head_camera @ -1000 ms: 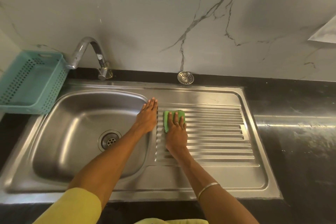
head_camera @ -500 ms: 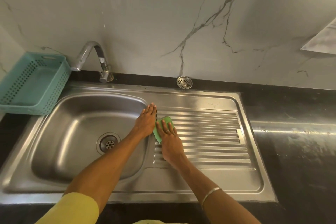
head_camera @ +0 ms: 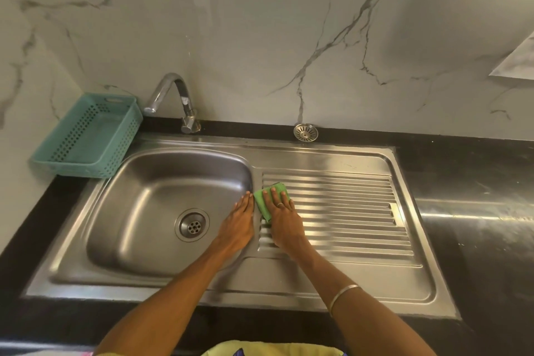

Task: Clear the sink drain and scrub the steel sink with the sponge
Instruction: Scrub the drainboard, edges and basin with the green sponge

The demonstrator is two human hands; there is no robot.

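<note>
Steel sink (head_camera: 332, 166) set into a black worktop (head_camera: 476, 211) against a marble-patterned wall: a brushed, dull-grey unit with a rounded bowl on the left and a ribbed drainboard (head_camera: 346, 211) on the right. Metal shows soft streaked reflections, no visible debris. Drain (head_camera: 192, 224) sits at the bowl's centre, a round fitting with a ring of small holes, uncovered. Curved chrome tap (head_camera: 176, 98) stands at the back edge, spout turned toward the left. Teal perforated basket (head_camera: 83, 136) rests on the worktop to the left of the bowl, beside the tap. Left hand (head_camera: 238, 222) lies flat with straight fingers together on the strip between bowl and drainboard. Right hand (head_camera: 284, 218), wearing a ring and a bangle at the wrist, has its fingers spread and extended, pressing down on the sponge. Sponge (head_camera: 267, 196) is bright green, flat and rectangular, lying at the near-left corner of the ribs, partly covered by the fingers, just beside the left hand. Loose round strainer (head_camera: 305, 132) lies on the worktop behind the sink, at the wall.
</note>
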